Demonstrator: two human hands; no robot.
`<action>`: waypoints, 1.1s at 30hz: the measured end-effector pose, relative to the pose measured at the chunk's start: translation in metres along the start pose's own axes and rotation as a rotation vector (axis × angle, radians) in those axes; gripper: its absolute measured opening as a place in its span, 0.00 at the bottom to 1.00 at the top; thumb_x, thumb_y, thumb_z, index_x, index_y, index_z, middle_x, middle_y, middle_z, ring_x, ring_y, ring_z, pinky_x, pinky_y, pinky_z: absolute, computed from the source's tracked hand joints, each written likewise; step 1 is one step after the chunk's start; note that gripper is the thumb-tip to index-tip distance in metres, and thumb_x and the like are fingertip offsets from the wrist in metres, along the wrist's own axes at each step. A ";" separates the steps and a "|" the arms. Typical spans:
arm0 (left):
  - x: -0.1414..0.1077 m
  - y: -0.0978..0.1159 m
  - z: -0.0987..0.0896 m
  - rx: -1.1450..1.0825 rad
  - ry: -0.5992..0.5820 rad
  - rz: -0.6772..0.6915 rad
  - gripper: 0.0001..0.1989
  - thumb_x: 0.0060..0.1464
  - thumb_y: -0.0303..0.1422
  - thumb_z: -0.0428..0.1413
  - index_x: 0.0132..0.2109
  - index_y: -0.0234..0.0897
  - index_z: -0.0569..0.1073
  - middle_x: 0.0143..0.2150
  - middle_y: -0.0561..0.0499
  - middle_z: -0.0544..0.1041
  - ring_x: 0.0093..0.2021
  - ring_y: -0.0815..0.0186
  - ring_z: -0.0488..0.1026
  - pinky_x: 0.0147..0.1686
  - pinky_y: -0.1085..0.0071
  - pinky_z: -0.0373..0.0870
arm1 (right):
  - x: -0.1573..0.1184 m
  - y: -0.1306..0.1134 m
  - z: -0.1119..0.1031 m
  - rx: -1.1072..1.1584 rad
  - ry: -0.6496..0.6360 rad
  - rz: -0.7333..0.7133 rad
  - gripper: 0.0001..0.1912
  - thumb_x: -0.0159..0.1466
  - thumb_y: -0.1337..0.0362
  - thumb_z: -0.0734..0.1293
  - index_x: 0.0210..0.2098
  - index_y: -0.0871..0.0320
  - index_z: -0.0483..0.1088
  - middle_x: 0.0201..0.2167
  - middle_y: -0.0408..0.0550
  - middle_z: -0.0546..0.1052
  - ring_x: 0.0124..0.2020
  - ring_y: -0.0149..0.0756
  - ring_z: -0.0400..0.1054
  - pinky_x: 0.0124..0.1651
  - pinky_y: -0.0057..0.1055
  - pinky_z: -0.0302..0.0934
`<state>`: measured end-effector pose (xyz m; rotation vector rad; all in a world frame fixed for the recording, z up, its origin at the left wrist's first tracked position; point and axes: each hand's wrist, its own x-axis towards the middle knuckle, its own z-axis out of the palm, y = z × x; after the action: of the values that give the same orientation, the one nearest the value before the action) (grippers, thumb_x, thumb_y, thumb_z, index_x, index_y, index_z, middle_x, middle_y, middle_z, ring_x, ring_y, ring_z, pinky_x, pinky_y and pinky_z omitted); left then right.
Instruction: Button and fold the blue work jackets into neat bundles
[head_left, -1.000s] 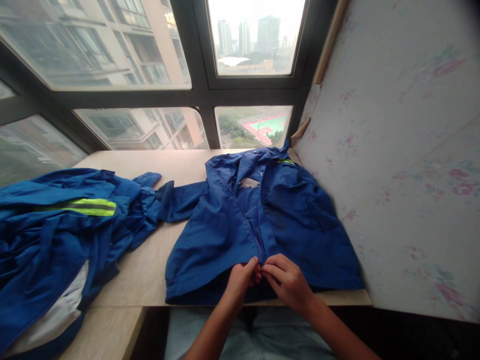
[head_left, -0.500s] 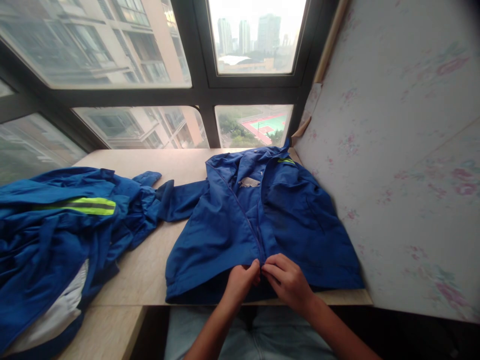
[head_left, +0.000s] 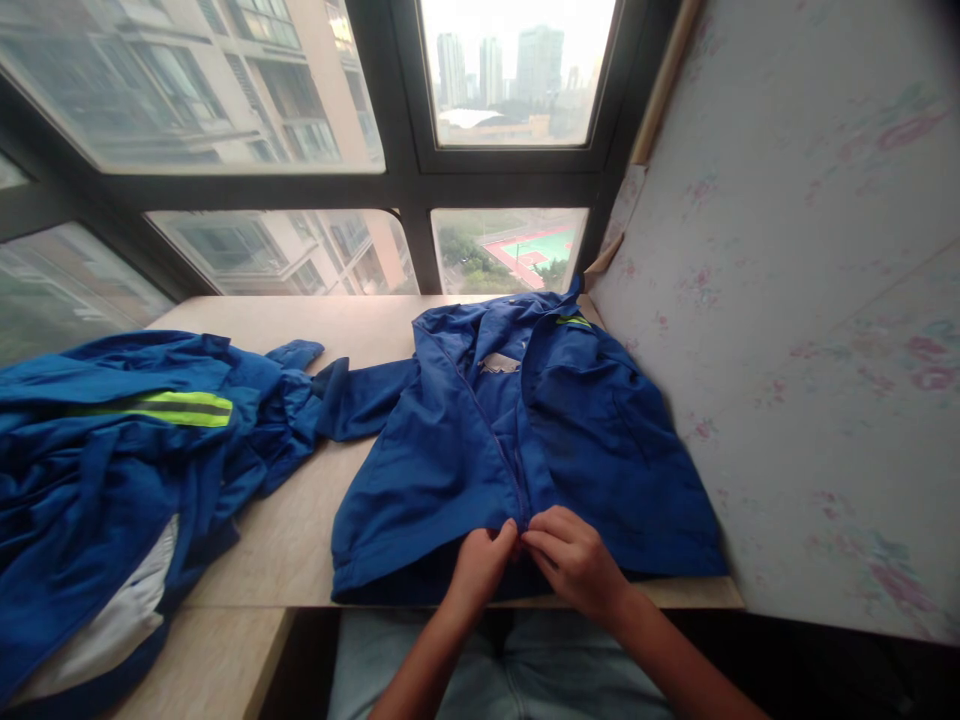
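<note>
A blue jacket [head_left: 435, 470] lies spread on the sill, collar toward the window and hem toward me. Its front is parted at the top, where a pale label shows inside. My left hand [head_left: 486, 558] pinches the hem at the lower end of the left front edge. Close beside it, my right hand [head_left: 571, 556] pinches the lower end of the other front edge. The two zip edges run together just above my fingers. Whatever small zip parts sit between the fingertips are hidden.
To the left lies a second blue garment [head_left: 150, 470] with a yellow-green reflective stripe and white lining, against the jacket's sleeve. The pale sill [head_left: 277, 545] ends close to my legs. A window frame [head_left: 411, 190] stands behind, and a floral-papered wall [head_left: 787, 400] rises at the right.
Both hands stay at the jacket's hem with nearly the same pinch. The fingers have shifted only very slightly; the jacket lies as before.
</note>
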<state>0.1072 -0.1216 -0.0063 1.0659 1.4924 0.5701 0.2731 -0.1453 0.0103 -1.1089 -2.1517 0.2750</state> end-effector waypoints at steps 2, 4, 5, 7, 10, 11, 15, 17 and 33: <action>0.000 0.001 0.000 -0.015 0.044 0.034 0.23 0.51 0.47 0.56 0.17 0.36 0.73 0.17 0.49 0.71 0.22 0.64 0.66 0.27 0.70 0.58 | 0.002 -0.001 -0.002 -0.006 -0.019 -0.019 0.11 0.69 0.72 0.62 0.38 0.56 0.75 0.34 0.50 0.76 0.36 0.37 0.69 0.39 0.34 0.66; 0.000 0.003 0.000 -0.053 0.047 0.053 0.23 0.52 0.47 0.55 0.18 0.36 0.73 0.17 0.49 0.72 0.22 0.64 0.66 0.27 0.70 0.59 | 0.003 -0.002 -0.004 -0.001 -0.032 -0.031 0.11 0.69 0.72 0.61 0.37 0.56 0.75 0.33 0.50 0.75 0.35 0.37 0.68 0.39 0.34 0.66; 0.000 0.003 0.000 -0.066 0.039 0.051 0.23 0.52 0.47 0.55 0.18 0.36 0.74 0.17 0.49 0.72 0.21 0.65 0.66 0.27 0.70 0.59 | 0.003 -0.002 -0.005 0.006 -0.036 -0.032 0.11 0.69 0.72 0.61 0.37 0.56 0.75 0.33 0.50 0.75 0.35 0.37 0.68 0.38 0.34 0.66; 0.000 0.005 0.001 -0.072 0.025 0.030 0.24 0.52 0.48 0.55 0.19 0.35 0.74 0.16 0.49 0.71 0.20 0.65 0.65 0.26 0.70 0.59 | 0.004 -0.001 -0.008 0.030 -0.040 -0.023 0.10 0.69 0.71 0.62 0.38 0.56 0.75 0.34 0.50 0.76 0.36 0.38 0.69 0.39 0.34 0.67; -0.001 0.007 0.002 -0.158 0.005 0.014 0.23 0.51 0.49 0.57 0.20 0.33 0.76 0.19 0.46 0.74 0.21 0.65 0.68 0.25 0.71 0.62 | 0.004 0.003 -0.010 0.085 -0.035 0.014 0.08 0.69 0.69 0.63 0.40 0.56 0.75 0.35 0.50 0.76 0.37 0.38 0.70 0.40 0.34 0.68; -0.002 0.008 0.002 -0.222 -0.012 0.011 0.23 0.50 0.49 0.58 0.22 0.32 0.76 0.21 0.45 0.77 0.22 0.65 0.70 0.25 0.71 0.63 | 0.003 0.004 -0.010 0.105 -0.026 0.027 0.08 0.68 0.69 0.63 0.41 0.55 0.74 0.36 0.50 0.76 0.37 0.37 0.70 0.40 0.34 0.68; -0.007 0.012 0.004 -0.474 -0.084 -0.060 0.21 0.48 0.47 0.62 0.32 0.28 0.79 0.28 0.40 0.80 0.27 0.62 0.76 0.24 0.73 0.67 | 0.000 0.010 -0.007 0.158 0.027 0.074 0.10 0.69 0.71 0.61 0.42 0.55 0.74 0.37 0.50 0.76 0.38 0.37 0.71 0.41 0.34 0.69; -0.010 0.012 0.006 -0.547 -0.085 -0.108 0.21 0.48 0.45 0.63 0.37 0.27 0.79 0.31 0.39 0.81 0.27 0.63 0.77 0.25 0.73 0.69 | -0.002 0.012 -0.005 0.165 0.044 0.092 0.12 0.68 0.72 0.60 0.43 0.55 0.74 0.38 0.50 0.76 0.39 0.37 0.72 0.42 0.34 0.70; -0.003 0.005 0.004 -0.604 -0.157 -0.035 0.22 0.43 0.46 0.68 0.34 0.28 0.81 0.35 0.42 0.82 0.38 0.59 0.79 0.47 0.65 0.74 | 0.004 0.014 -0.004 0.450 0.058 0.377 0.07 0.66 0.67 0.65 0.37 0.55 0.76 0.35 0.48 0.79 0.37 0.37 0.75 0.40 0.31 0.70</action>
<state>0.1122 -0.1226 -0.0013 0.5939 1.0928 0.8258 0.2829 -0.1344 0.0082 -1.2205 -1.6981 0.8413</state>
